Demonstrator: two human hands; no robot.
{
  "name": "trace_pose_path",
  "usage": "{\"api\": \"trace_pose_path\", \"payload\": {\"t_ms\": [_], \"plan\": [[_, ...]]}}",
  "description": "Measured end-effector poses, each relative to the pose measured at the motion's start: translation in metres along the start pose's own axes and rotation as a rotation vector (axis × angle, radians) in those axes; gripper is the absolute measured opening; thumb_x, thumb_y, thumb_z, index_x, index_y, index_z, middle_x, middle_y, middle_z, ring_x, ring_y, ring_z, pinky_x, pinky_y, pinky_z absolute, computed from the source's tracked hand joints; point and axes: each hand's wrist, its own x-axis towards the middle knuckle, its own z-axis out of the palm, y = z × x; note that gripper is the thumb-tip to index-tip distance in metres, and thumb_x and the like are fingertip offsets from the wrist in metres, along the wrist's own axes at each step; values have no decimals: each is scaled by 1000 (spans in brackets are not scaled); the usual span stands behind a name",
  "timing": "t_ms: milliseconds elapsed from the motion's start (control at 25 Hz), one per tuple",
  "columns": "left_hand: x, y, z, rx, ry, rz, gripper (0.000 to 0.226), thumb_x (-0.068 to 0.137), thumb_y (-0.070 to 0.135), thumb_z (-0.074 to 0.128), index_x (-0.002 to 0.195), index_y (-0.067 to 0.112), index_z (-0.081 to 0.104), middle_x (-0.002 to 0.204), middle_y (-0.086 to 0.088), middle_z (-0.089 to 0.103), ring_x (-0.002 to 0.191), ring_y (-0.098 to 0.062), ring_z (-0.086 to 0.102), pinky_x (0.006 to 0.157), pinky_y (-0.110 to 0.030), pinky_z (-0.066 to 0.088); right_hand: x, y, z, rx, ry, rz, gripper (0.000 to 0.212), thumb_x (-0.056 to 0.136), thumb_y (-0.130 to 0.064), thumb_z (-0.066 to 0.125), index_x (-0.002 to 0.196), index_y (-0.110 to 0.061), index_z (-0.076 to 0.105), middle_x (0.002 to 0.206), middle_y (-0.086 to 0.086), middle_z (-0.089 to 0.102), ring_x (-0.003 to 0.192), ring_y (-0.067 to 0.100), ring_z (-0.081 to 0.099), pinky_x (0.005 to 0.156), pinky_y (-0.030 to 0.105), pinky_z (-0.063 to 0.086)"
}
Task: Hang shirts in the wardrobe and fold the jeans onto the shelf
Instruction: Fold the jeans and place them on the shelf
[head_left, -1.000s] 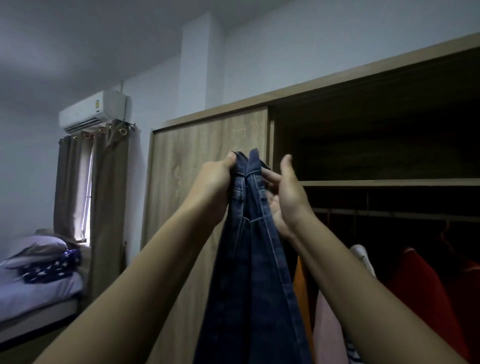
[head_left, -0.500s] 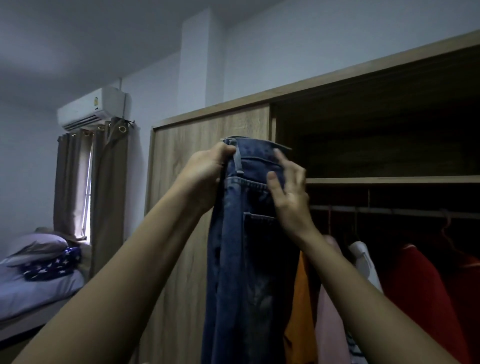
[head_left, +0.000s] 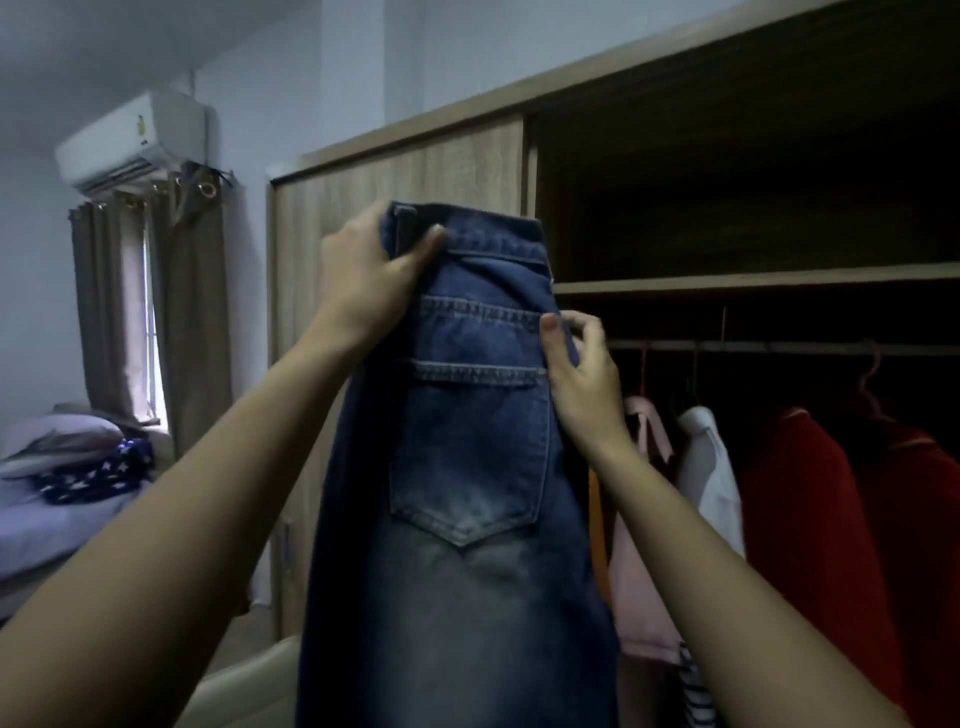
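The jeans (head_left: 467, 467) are held up at the centre of the view, in front of the open wardrobe (head_left: 727, 67), with the waistband uppermost and a back pocket turned toward the camera. Their legs hang down out of the picture at six o'clock, and they have not yet been folded. The waistband corner at eleven o'clock is gripped by the left hand (head_left: 363, 270), with the thumb laid across the front of the denim and the fingers curled behind it. The side seam at three o'clock, a little below the waistband, is pinched by the right hand (head_left: 582, 384): its thumb is pressed on the front and its fingers (head_left: 589, 325) are bent around the edge.

From the jeans' top corner, at two o'clock, the shelf (head_left: 753, 278) is seen running off to the right; the jeans are not lying on it. Just below it a rail (head_left: 779, 347) carries hangers. Under the rail, at four o'clock from the right hand, an orange garment (head_left: 597, 519), a pink shirt (head_left: 644, 545), a white shirt (head_left: 711, 478) and a red shirt (head_left: 810, 519) are hung side by side.

Behind the left hand the wardrobe's wooden sliding door (head_left: 363, 171) is closed. At ten o'clock an air conditioner (head_left: 130, 140) is mounted above brown curtains (head_left: 192, 312). At eight o'clock a bed (head_left: 52, 530) is seen, bearing a pillow (head_left: 57, 441) and a dark star-patterned cloth (head_left: 98, 473).
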Motion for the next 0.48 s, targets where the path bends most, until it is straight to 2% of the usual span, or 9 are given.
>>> {"api": "trace_pose_path", "payload": {"t_ms": [40, 120, 200, 280, 320, 360, 400, 480], "plan": [[2, -2, 0, -4, 64, 5, 35, 85, 40, 64, 101, 9, 66, 93, 1, 65, 87, -14, 60, 75, -25, 45, -20, 16, -3, 19, -3, -14, 35, 82, -62, 45, 102, -34, 49, 94, -6, 67, 86, 6, 64, 75, 27, 52], [3, -12, -5, -13, 154, 18, 31, 86, 38, 63, 102, 11, 66, 91, 4, 61, 81, -5, 56, 71, -19, 41, -72, 54, -2, -98, -41, -36, 16, 90, -55, 44, 89, -41, 51, 75, -13, 62, 67, -3, 59, 60, 17, 44], [0, -26, -7, -93, 125, 32, 25, 86, 38, 63, 99, 17, 65, 90, 5, 63, 72, 3, 55, 71, -18, 44, -104, 86, -5, -164, 1, -27, 23, 92, -50, 37, 76, -42, 52, 63, -17, 56, 56, -5, 51, 52, 12, 35], [-3, -39, -3, -151, 92, 15, 17, 84, 41, 63, 90, 25, 62, 87, 8, 64, 71, 5, 56, 74, -23, 48, -108, 99, -8, -97, 6, 62, 30, 87, -60, 37, 82, -36, 54, 71, -21, 60, 65, -8, 55, 58, 9, 39], [-5, -44, -3, -180, 82, 10, 16, 83, 44, 64, 86, 29, 60, 85, 10, 64, 73, 3, 57, 75, -27, 50, -105, 101, -7, -68, -60, 116, 40, 83, -69, 39, 96, -34, 55, 83, -23, 61, 76, -10, 57, 67, 9, 42], [-6, -49, -4, -233, 80, 11, 17, 82, 46, 64, 84, 30, 58, 85, 10, 63, 75, 0, 58, 75, -30, 51, -105, 101, -4, -23, -175, 167, 48, 82, -68, 43, 111, -31, 53, 98, -25, 61, 89, -10, 57, 75, 9, 43], [-9, -52, -7, -277, 81, 15, 17, 82, 46, 64, 84, 30, 57, 85, 10, 63, 77, -2, 59, 75, -31, 51, -108, 99, -1, 3, -294, 197, 44, 85, -57, 50, 118, -27, 53, 106, -25, 61, 98, -9, 58, 79, 8, 43], [-12, -54, -18, -264, 58, 40, 14, 85, 42, 63, 84, 31, 55, 84, 13, 61, 75, 5, 57, 71, -21, 50, -117, 90, 5, 91, -400, 210, 17, 91, -25, 57, 106, -24, 61, 97, -20, 71, 97, -3, 64, 75, 8, 46]]}}
